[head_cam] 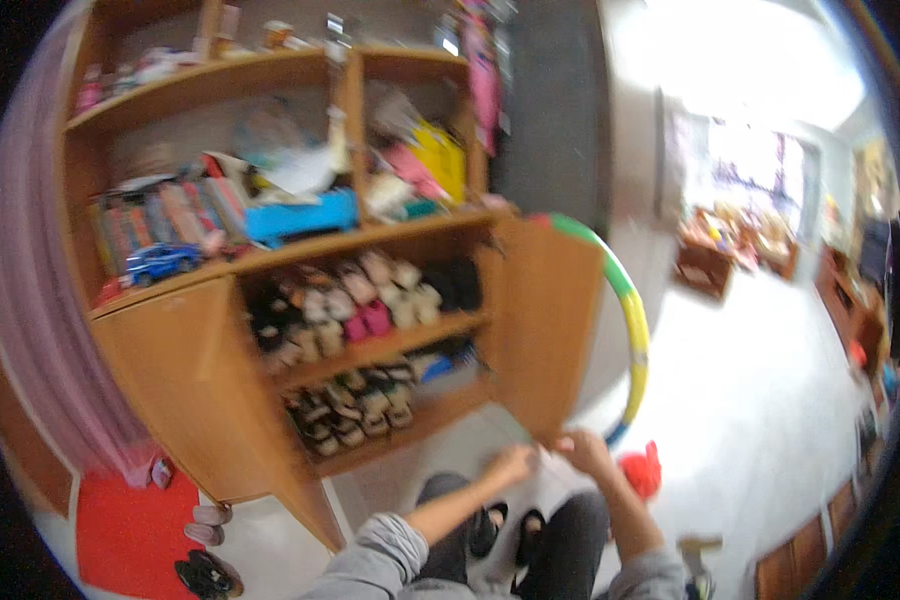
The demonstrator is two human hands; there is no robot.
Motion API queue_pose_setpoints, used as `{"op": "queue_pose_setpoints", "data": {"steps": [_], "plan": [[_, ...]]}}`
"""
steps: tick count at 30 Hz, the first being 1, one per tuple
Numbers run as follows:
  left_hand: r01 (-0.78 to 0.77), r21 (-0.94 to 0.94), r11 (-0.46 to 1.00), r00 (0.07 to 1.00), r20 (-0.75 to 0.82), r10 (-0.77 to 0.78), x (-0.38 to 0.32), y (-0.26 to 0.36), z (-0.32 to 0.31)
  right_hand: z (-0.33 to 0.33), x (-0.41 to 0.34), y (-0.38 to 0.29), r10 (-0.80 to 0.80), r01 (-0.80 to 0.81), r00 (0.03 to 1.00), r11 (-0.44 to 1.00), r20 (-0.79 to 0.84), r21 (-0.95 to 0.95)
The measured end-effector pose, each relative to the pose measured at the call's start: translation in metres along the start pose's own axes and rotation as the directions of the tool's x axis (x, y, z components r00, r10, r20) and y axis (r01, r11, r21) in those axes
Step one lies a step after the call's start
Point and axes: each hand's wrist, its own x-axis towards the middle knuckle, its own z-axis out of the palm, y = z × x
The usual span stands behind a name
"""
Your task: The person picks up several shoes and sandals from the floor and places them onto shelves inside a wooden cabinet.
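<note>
My left hand [515,463] is held out over my knees, blurred, its fingers curled; whether anything is in it cannot be made out. Close to its right, my right hand [581,452] is by the lower edge of the open right door [544,322] of a wooden cabinet; whether it touches the door is unclear. Inside the cabinet, pairs of shoes stand on two levels, with bright pink shoes [367,321] on the upper shelf and dark and light shoes [360,409] below. The left door [195,390] also stands open.
A multicoloured hoop [640,330] leans behind the right door, near a red object [641,471] on the floor. Books [187,214], a blue toy car [163,262] and a blue box [300,217] fill the shelf above. At lower left lie a red mat [131,532] and black shoes [206,574].
</note>
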Motion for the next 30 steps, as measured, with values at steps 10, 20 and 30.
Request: {"op": "queue_pose_setpoints", "data": {"steps": [10, 20, 30], "plan": [[0.008, -0.329, 0.944, 0.994, 0.109, 0.029, 0.031, -0.018, 0.086, -0.050, -0.161, 0.113, 0.785, -0.766, 0.614, 0.618, -0.083, 0.176], [0.239, -0.187, 0.953, 0.840, 0.532, -0.106, 0.033, -0.043, 0.258, 0.121, -0.289, 0.129, 0.900, -0.958, 0.284, 0.251, 0.330, 0.140], [-0.020, -0.184, 0.983, 0.817, 0.564, 0.122, 0.081, -0.041, 0.369, 0.196, -0.276, 0.164, 0.901, -0.940, 0.305, 0.336, 0.308, -0.054]]}}
